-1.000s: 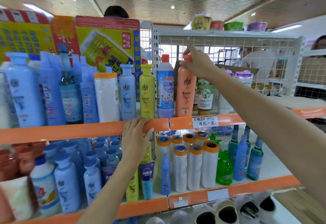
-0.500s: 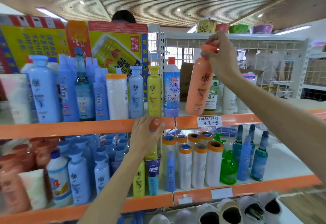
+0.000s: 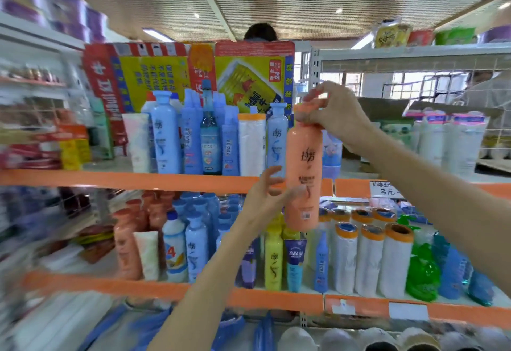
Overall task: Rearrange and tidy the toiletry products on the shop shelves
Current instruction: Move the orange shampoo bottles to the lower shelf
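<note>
An orange shampoo bottle (image 3: 303, 173) hangs upright in the air in front of the upper orange shelf edge (image 3: 138, 180). My right hand (image 3: 336, 114) grips it by its cap from above. My left hand (image 3: 266, 198) is just left of the bottle's lower half, fingers spread, thumb touching its side. Blue bottles (image 3: 166, 135) and a white roll with an orange cap (image 3: 251, 143) stand in a row on the upper shelf behind. Several orange bottles (image 3: 125, 245) stand at the left of the lower shelf.
Yellow and red cartons (image 3: 249, 74) stand behind the upper row. The lower shelf (image 3: 276, 299) holds blue, yellow and green bottles and white rolls (image 3: 395, 262). A person's head (image 3: 260, 33) shows beyond the cartons. The left side is motion-blurred.
My right hand has lifted the orange bottle off the upper shelf and carried it left and toward me. My left hand left the shelf edge and reached the bottle. The view swung left.
</note>
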